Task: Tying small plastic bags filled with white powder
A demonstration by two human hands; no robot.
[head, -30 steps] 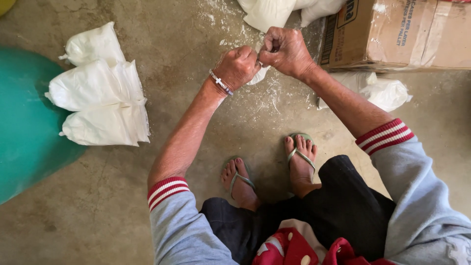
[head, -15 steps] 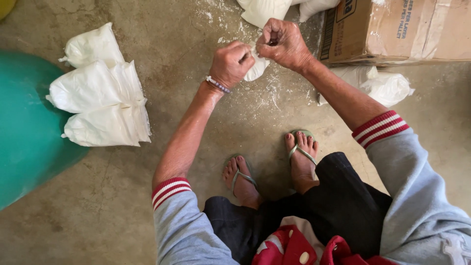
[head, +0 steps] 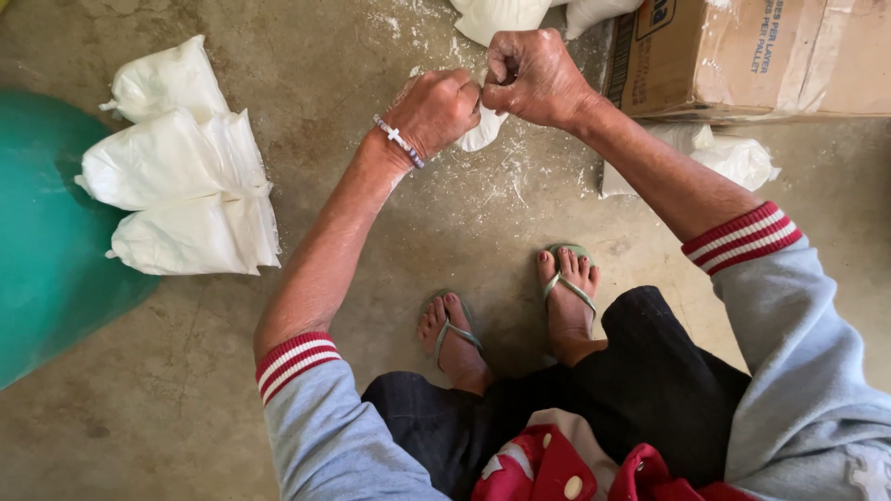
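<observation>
On the concrete floor (head: 390, 232), from the green tub (head: 46, 241) and cardboard box (head: 742, 56) down: three filled white bags (head: 176, 181) lie stacked at left — both fists, left hand (head: 438, 111) and right hand (head: 531, 76), clench one small white bag (head: 483, 130) hanging just below them, equally near.
</observation>
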